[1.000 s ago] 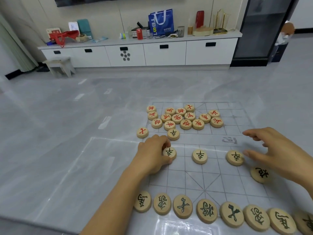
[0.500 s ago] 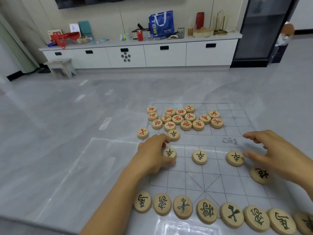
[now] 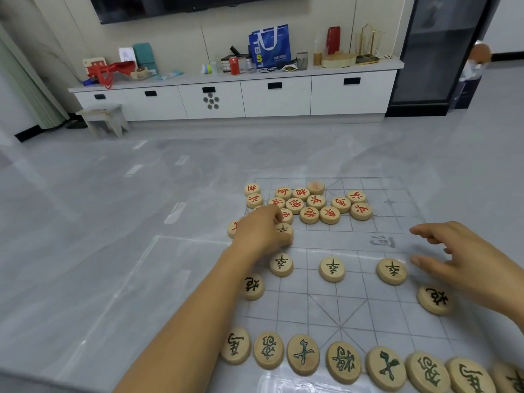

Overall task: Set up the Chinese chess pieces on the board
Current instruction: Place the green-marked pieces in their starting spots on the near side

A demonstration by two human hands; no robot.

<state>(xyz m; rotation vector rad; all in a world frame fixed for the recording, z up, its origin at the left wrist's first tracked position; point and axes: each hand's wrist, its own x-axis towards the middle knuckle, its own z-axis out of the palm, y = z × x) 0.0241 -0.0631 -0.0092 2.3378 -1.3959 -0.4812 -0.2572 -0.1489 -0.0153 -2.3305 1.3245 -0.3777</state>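
Gripping a black-lettered piece (image 3: 285, 230) in the left hand (image 3: 259, 229), right hand (image 3: 465, 259) spread open over the board (image 3: 320, 304)

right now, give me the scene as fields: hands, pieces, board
left hand: curled round a black piece beside the red pile
right hand: open, holding nothing, at the right edge of the board
soldier row: three black pieces placed
back row: black pieces lined along the near edge
red pile: unsorted, far half

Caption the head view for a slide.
Left hand grips a black-lettered piece beside the red-lettered pile; right hand hovers open above the board.
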